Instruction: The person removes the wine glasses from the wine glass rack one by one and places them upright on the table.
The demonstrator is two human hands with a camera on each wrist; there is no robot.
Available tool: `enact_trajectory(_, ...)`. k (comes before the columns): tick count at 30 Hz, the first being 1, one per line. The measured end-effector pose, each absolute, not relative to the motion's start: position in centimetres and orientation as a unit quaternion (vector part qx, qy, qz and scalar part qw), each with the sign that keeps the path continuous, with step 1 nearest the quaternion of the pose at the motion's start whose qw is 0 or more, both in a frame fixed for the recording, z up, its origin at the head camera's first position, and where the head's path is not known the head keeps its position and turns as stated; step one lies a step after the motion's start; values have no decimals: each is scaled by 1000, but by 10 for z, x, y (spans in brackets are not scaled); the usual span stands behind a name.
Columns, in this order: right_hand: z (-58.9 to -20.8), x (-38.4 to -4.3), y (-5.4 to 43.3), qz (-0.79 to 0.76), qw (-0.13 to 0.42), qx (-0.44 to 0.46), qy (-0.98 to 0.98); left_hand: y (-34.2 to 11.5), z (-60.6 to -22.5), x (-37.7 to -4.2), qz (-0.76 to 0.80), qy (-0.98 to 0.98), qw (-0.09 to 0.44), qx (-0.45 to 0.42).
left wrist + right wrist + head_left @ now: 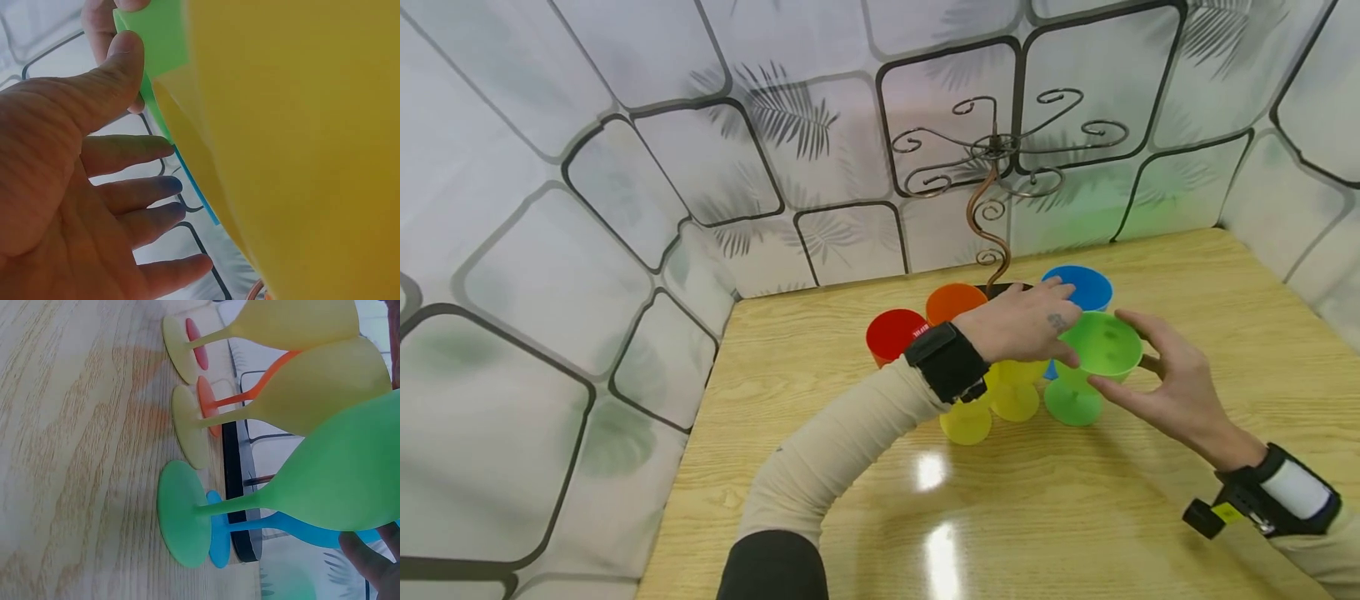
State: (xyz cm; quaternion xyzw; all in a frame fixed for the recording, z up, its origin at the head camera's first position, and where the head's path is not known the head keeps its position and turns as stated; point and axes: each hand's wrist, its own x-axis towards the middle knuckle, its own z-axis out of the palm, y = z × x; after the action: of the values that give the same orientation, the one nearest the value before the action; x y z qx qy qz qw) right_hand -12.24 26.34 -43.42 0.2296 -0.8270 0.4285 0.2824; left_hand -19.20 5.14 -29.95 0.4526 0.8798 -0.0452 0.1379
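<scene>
A green plastic goblet (1103, 346) stands upright at the right front of a cluster of goblets, its foot on the table. Around its bowl from the right curl the thumb and fingers of my right hand (1176, 375); a fingertip meets the bowl in the right wrist view. My left hand (1018, 321) reaches over two yellow goblets (1015, 400), fingers extended, thumb beside the green rim. Those fingers hold nothing in the left wrist view, where a yellow bowl (300, 150) fills the right side. Behind stand a blue goblet (1078, 286), an orange one (953, 302) and a red one (895, 333).
A metal stand (988, 208) with a wavy copper stem and curled arms rises behind the goblets. Its dark base (240, 506) sits close behind their feet. Patterned fabric walls (842, 167) enclose the wooden table (820, 333) at the back and sides.
</scene>
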Motion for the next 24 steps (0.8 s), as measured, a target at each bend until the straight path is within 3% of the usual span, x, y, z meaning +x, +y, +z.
enact_trajectory(12, -438, -126, 266, 417, 296, 229, -829, 53, -294, -197, -70, 881, 141, 446)
enact_trajectory(19, -433, -126, 269, 427, 281, 227, -829, 37, -280, -205, 15, 885, 160, 437)
enact_trajectory(24, -418, -132, 275, 451, 281, 233, -814, 11, -271, -213, 73, 891, 139, 426)
